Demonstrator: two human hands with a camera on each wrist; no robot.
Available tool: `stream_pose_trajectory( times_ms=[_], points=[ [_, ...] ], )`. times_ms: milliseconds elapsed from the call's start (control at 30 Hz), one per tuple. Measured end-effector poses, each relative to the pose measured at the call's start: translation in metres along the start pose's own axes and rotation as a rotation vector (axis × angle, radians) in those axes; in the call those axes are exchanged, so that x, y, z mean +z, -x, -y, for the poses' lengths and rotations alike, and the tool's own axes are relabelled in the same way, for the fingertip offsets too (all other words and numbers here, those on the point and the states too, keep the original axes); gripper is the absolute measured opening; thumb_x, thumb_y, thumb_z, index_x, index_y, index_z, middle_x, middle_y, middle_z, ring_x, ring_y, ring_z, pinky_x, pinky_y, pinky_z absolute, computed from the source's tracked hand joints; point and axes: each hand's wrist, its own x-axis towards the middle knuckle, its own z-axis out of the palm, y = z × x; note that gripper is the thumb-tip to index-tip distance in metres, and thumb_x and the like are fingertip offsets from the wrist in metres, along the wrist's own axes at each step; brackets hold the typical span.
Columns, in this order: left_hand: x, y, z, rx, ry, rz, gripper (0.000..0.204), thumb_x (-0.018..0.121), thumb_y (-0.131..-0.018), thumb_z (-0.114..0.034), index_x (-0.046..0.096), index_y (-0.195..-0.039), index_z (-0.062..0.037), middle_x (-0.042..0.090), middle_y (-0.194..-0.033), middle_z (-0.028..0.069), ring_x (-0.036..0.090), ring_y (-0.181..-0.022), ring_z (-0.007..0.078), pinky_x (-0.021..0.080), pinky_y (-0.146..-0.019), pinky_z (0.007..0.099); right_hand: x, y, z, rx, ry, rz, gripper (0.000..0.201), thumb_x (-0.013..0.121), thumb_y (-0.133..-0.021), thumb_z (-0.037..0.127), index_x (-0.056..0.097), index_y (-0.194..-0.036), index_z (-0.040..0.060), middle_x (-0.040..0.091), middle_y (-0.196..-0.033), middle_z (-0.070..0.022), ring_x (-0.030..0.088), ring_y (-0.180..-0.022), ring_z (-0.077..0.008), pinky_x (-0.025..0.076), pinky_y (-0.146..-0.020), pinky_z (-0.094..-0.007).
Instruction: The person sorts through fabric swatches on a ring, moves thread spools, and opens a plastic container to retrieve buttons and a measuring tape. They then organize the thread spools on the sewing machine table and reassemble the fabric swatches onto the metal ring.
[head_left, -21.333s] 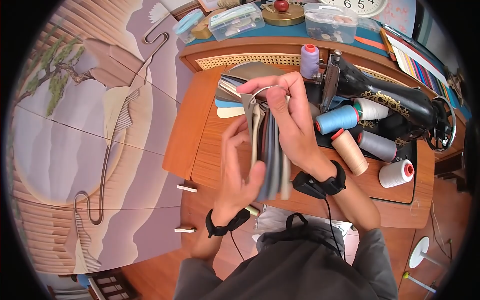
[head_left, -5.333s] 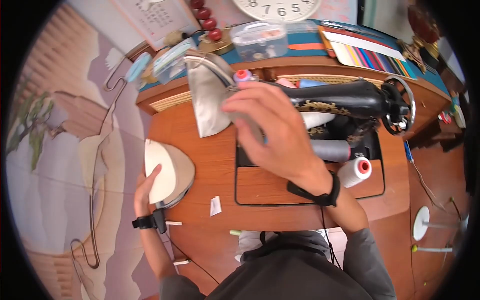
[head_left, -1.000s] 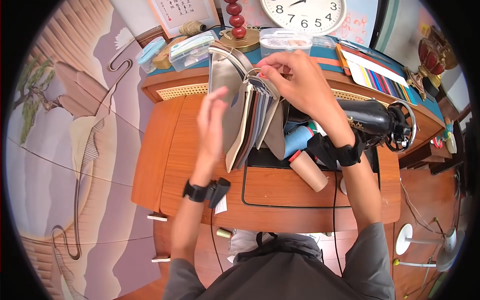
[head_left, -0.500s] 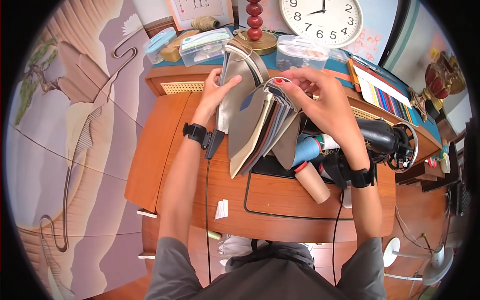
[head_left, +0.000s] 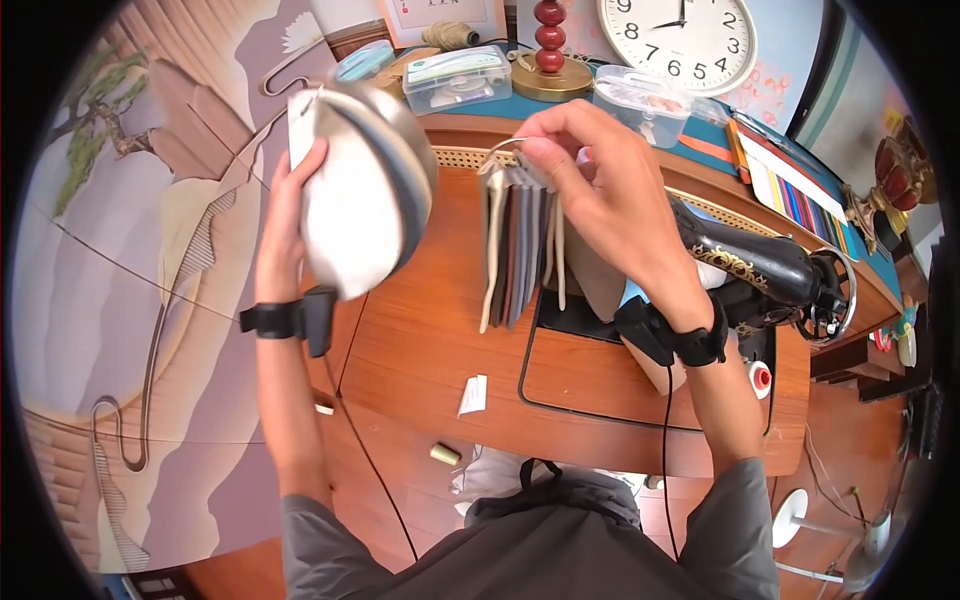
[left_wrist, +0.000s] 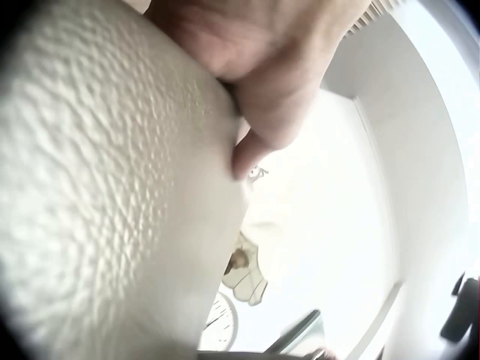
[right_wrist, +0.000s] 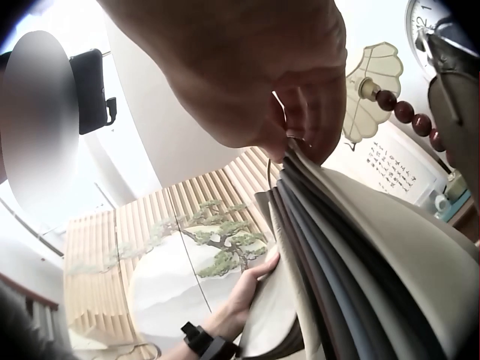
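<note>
In the head view, my left hand (head_left: pixel 283 228) holds up a bundle of leather swatches (head_left: pixel 350 225) at the left, its thumb lying over the white front one. The left wrist view is filled by a pale, grained swatch (left_wrist: pixel 112 195) with the hand gripping its edge. My right hand (head_left: pixel 615 195) pinches a metal ring (head_left: pixel 500 146) between thumb and fingers. From this ring a second bundle of swatches (head_left: pixel 515 245) hangs over the sewing table, in cream, brown, blue and grey. In the right wrist view these swatches (right_wrist: pixel 330 255) fan out below the fingers.
A black sewing machine (head_left: pixel 750 258) stands right of the hanging bundle. A white thread spool (head_left: pixel 760 378) and a paper scrap (head_left: pixel 473 395) lie on the table (head_left: pixel 420 320). Plastic boxes (head_left: pixel 460 80) line the back shelf. A painted folding screen (head_left: pixel 190 330) stands left.
From the table's back, my left hand has taken the other bundle and moved it left and toward me. My right hand still holds its ring, with that bundle now hanging more upright.
</note>
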Motion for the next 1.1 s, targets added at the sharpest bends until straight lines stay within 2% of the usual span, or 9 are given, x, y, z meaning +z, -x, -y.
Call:
stream_pose_trajectory(
  times_ms=[100, 367, 400, 533, 633, 733, 900, 967, 1100],
  points=[
    [-0.039, 0.022, 0.015, -0.424, 0.078, 0.098, 0.057, 0.072, -0.09, -0.041, 0.059, -0.126, 0.0003, 0.068, -0.113, 0.0102, 0.067, -0.097, 0.0176, 0.055, -0.086, 0.0318, 0.01, 0.0, 0.015, 0.079, -0.182, 0.044, 0.015, 0.064, -0.092, 0.014, 0.068, -0.096, -0.0002, 0.07, -0.085, -0.0109, 0.067, -0.077, -0.021, 0.053, -0.064, -0.0345],
    [-0.055, 0.062, 0.077, -0.632, -0.339, 0.228, 0.075, 0.073, -0.088, -0.047, 0.047, -0.139, 0.0024, 0.065, -0.121, 0.013, 0.065, -0.109, 0.0176, 0.053, -0.09, 0.0301, 0.029, -0.011, 0.011, 0.41, -0.574, 0.203, 0.042, 0.068, -0.086, 0.013, 0.062, -0.121, -0.0082, 0.07, -0.083, -0.0087, 0.065, -0.063, -0.0108, 0.052, -0.059, -0.0218],
    [-0.049, 0.065, 0.071, -0.612, -0.369, 0.21, 0.074, 0.072, -0.089, -0.046, 0.048, -0.138, 0.0028, 0.065, -0.12, 0.0134, 0.065, -0.108, 0.0177, 0.053, -0.091, 0.0301, 0.041, -0.009, -0.006, 0.444, -0.567, 0.246, 0.053, 0.067, -0.084, 0.012, 0.055, -0.131, -0.0085, 0.07, -0.085, -0.0089, 0.067, -0.064, -0.0115, 0.053, -0.061, -0.0226],
    [-0.058, 0.058, 0.083, -0.484, -0.498, 0.324, 0.067, 0.069, -0.093, -0.043, 0.049, -0.138, 0.0028, 0.065, -0.122, 0.0136, 0.064, -0.109, 0.0179, 0.051, -0.093, 0.0307, 0.09, -0.005, -0.065, 0.547, -0.488, 0.129, 0.04, 0.066, -0.085, 0.013, 0.065, -0.12, -0.0071, 0.07, -0.077, -0.0087, 0.069, -0.066, -0.0104, 0.054, -0.064, -0.0246],
    [-0.063, 0.059, 0.079, -0.344, -0.624, 0.353, 0.062, 0.067, -0.095, -0.041, 0.051, -0.137, 0.0025, 0.063, -0.125, 0.0134, 0.062, -0.114, 0.0189, 0.048, -0.097, 0.032, 0.11, -0.001, -0.09, 0.551, -0.35, 0.15, 0.032, 0.065, -0.09, 0.015, 0.067, -0.115, -0.0053, 0.072, -0.091, -0.0098, 0.067, -0.076, -0.0127, 0.055, -0.069, -0.0253],
    [-0.062, 0.066, 0.067, -0.291, -0.668, 0.263, 0.056, 0.062, -0.098, -0.035, 0.05, -0.14, 0.0008, 0.06, -0.132, 0.0124, 0.054, -0.124, 0.0189, 0.041, -0.106, 0.0337, 0.139, 0.015, -0.112, 0.473, -0.115, 0.055, 0.02, 0.063, -0.082, 0.018, 0.064, -0.083, -0.0016, 0.066, -0.077, -0.0243, 0.065, -0.082, -0.0435, 0.052, -0.076, -0.0474],
    [-0.011, 0.082, 0.019, -0.14, -0.613, 0.276, 0.051, 0.061, -0.099, -0.03, 0.05, -0.139, -0.0003, 0.059, -0.134, 0.0131, 0.054, -0.126, 0.0212, 0.04, -0.107, 0.0336, 0.128, 0.038, -0.094, 0.53, 0.047, 0.142, 0.02, 0.059, -0.085, 0.01, 0.066, -0.098, -0.0029, 0.068, -0.096, -0.0257, 0.065, -0.09, -0.0447, 0.051, -0.084, -0.0513],
    [0.025, 0.096, 0.004, 0.023, -0.577, 0.354, 0.04, 0.063, -0.097, -0.022, 0.056, -0.132, -0.003, 0.063, -0.128, 0.0106, 0.058, -0.121, 0.0219, 0.043, -0.103, 0.0333, 0.122, 0.063, -0.081, 0.279, 0.091, 0.073, 0.032, 0.057, -0.091, 0.015, 0.061, -0.117, -0.0046, 0.065, -0.112, -0.0242, 0.062, -0.105, -0.042, 0.05, -0.089, -0.048],
    [0.092, 0.136, -0.003, 0.325, -0.665, 0.482, 0.033, 0.064, -0.094, -0.013, 0.06, -0.125, -0.0021, 0.066, -0.121, 0.0107, 0.062, -0.113, 0.0226, 0.046, -0.097, 0.0335, 0.041, 0.119, -0.007, 0.233, 0.024, 0.308, 0.031, 0.063, -0.091, 0.011, 0.061, -0.12, -0.0003, 0.061, -0.122, -0.0208, 0.06, -0.109, -0.0416, 0.05, -0.092, -0.0454]
  ],
)
